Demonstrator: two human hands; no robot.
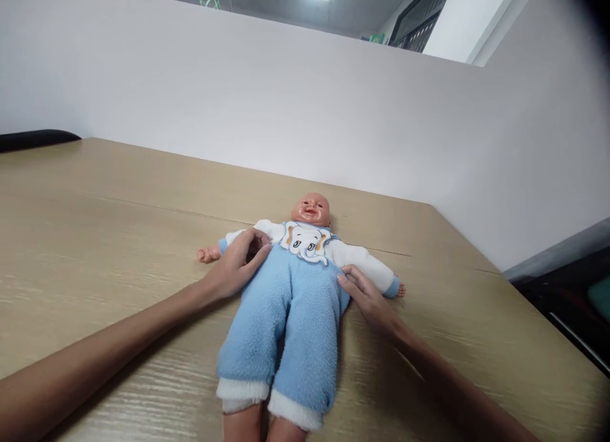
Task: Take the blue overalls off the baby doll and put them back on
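The doll lies face-up on the worktop between the left grip and right grip, both loosely curled against it; whether they pinch, I can't tell. It looks light, soft-bodied, best held around the torso.

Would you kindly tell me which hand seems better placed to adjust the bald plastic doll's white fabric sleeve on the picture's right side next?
Probably the right hand: it lies just beside that white fabric sleeve, while the left hand is at the opposite side of the blue fleece outfit.
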